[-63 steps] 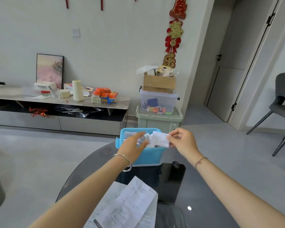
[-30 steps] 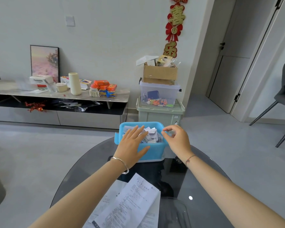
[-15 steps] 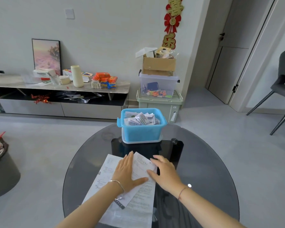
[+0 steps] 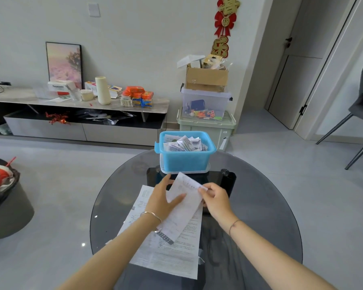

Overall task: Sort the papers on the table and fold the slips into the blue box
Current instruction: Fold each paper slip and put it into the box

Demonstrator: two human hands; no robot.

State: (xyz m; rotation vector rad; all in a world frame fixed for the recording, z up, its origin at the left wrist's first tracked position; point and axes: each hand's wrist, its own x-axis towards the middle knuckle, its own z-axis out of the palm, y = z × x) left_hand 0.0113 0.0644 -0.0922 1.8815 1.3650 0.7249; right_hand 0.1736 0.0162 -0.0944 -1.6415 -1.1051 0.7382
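Grey floor tiles run back to a low grey sideboard [image 4: 80, 105] along the far wall, and a brown cardboard box [image 4: 206, 79] sits stacked on a clear plastic tub [image 4: 205, 103] by the door. On my feed the work surface is a round dark glass table [image 4: 260, 216].

At its far edge stands the blue plastic box [image 4: 184, 164], open at the top and heaped with folded white paper slips [image 4: 186, 143]. Nearer the camera, a spread of large white printed sheets [image 4: 176, 258] lies flat on the glass.

Both hands are on one long white printed slip [image 4: 184, 208], which runs lengthwise above those sheets with its far end raised toward the box, just short of it. The left hand [image 4: 161, 201] holds it at the left side, thumb across the printed face and fingers tucked behind. The right hand [image 4: 216, 199] pinches the upper right edge between thumb and fingertips, the other fingers curled under. The slip's near end, with a dark barcode strip, sits by the left wrist over the sheets — I cannot tell from here whether it touches them.

A thin silver bangle [image 4: 153, 216] circles the left wrist, and a thin cord [image 4: 234, 225] circles the right.
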